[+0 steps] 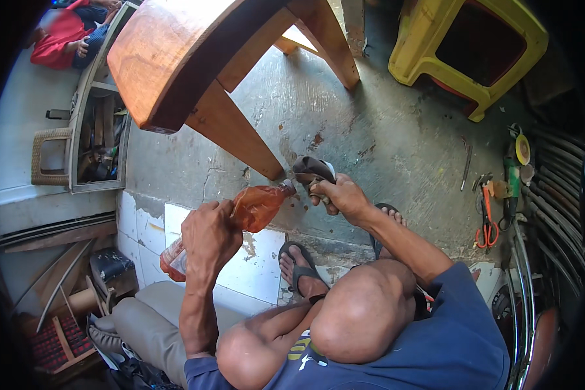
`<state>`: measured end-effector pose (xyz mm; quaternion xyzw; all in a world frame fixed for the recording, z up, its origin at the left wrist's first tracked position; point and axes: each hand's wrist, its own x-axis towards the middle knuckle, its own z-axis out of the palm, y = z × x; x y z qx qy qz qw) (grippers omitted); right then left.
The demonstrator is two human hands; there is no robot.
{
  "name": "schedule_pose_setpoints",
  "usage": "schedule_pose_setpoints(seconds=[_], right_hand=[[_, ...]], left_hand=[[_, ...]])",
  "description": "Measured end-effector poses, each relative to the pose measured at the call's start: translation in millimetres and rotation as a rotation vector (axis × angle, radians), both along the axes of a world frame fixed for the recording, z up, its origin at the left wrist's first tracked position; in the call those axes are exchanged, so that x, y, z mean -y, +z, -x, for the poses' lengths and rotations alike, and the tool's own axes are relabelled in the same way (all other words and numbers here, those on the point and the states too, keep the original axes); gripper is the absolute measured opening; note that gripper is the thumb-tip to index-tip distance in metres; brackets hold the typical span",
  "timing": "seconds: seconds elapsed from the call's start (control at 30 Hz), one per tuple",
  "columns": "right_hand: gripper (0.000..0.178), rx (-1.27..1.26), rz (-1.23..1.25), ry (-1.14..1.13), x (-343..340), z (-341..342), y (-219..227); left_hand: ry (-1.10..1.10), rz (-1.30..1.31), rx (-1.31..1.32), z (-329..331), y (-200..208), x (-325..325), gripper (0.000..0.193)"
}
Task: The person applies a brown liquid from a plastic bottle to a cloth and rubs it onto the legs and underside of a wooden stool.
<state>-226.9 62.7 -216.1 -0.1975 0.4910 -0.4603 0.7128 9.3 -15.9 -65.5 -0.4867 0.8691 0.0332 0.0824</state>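
My left hand (209, 237) is wrapped round the middle of a crumpled plastic bottle (259, 207) with an orange-brown tint. The bottle lies tilted, its neck pointing up and to the right. Close by the bottle's mouth, my right hand (341, 198) grips a dark, folded rag-like piece (313, 168) with a pale edge; its exact kind is hard to make out. Just beyond the bottle's neck stands the foot of a wooden leg (237, 133). That leg belongs to a varnished wooden table or stool (169, 62) with a dark edge band.
A yellow plastic stool (429, 65) stands at the far right. Orange-handled scissors (486, 221), an angle grinder (512, 175) and bent metal tubes (556, 214) lie along the right side. At the far left, a person in red (58, 39) is near a framed case (78, 130).
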Motion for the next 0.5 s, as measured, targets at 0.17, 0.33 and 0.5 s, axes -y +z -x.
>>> schedule_pose_setpoints(seconds=[0.17,0.33,0.5], right_hand=[[0.021,0.196,-0.041,-0.049,3.4,-9.3,8.8],[0.024,0.238,-0.010,-0.002,2.4,-6.8,4.0],[0.021,0.307,-0.016,-0.012,0.6,-6.8,5.4]], left_hand=[[-0.018,0.006,0.061,6.8,10.3,-0.1,0.012],[-0.018,0.020,0.085,15.0,11.7,-0.6,0.013],[0.041,-0.024,0.173,20.8,16.1,-0.8,0.016]])
